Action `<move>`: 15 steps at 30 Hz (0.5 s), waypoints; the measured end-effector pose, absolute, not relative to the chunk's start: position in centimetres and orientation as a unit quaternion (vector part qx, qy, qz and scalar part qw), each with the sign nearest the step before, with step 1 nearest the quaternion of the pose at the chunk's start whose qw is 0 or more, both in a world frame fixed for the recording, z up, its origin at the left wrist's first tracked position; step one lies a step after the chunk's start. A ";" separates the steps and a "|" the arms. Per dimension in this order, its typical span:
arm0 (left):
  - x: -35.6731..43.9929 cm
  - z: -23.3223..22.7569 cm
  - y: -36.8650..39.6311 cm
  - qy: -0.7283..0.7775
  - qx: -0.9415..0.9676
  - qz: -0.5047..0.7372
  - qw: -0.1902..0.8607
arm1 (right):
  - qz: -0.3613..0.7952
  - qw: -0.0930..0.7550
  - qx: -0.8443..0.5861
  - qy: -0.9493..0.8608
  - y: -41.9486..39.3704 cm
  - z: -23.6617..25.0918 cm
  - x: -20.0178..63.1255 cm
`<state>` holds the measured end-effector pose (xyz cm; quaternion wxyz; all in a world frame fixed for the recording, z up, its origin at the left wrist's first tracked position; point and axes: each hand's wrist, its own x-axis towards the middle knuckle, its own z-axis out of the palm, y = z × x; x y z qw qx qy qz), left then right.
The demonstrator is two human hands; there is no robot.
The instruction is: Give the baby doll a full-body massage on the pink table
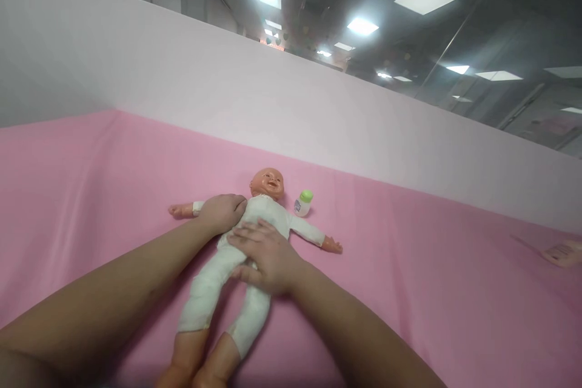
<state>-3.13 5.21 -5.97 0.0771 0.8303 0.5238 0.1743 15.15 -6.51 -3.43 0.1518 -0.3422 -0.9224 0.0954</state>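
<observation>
A plastic baby doll in a white cloth romper (254, 236) lies face-up on the pink sheet (409, 254); left hand (221, 212) cups its shoulder, right hand (266, 257) rests flat, fingers spread, on its belly; likely light, soft-bodied, stiff-limbed; best held by the torso.

Pink sheet (431, 291) lies open on both sides of the doll (254, 242); only a small bottle (303, 202) stands beside its head.

Baby doll (254, 236) in white suit lies face up mid pink sheet (431, 267), left hand (221, 212) cupped over its shoulder, right hand (266, 254) flat on its belly, small green-capped bottle (303, 202) just beside its head, toward the sheet's far edge
</observation>
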 end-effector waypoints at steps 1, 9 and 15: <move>-3.2 -6.0 5.2 0.521 0.831 0.177 0.078 | 0.094 0.150 -0.361 -0.916 -6.0 -3.4 15.7; -3.4 -6.1 5.0 0.511 0.831 0.201 0.092 | 0.095 0.212 -0.487 -0.842 -2.1 -5.2 19.3; -4.3 -5.9 3.7 0.471 0.850 0.223 0.072 | 0.071 0.260 -0.558 -0.785 -1.8 -6.0 20.2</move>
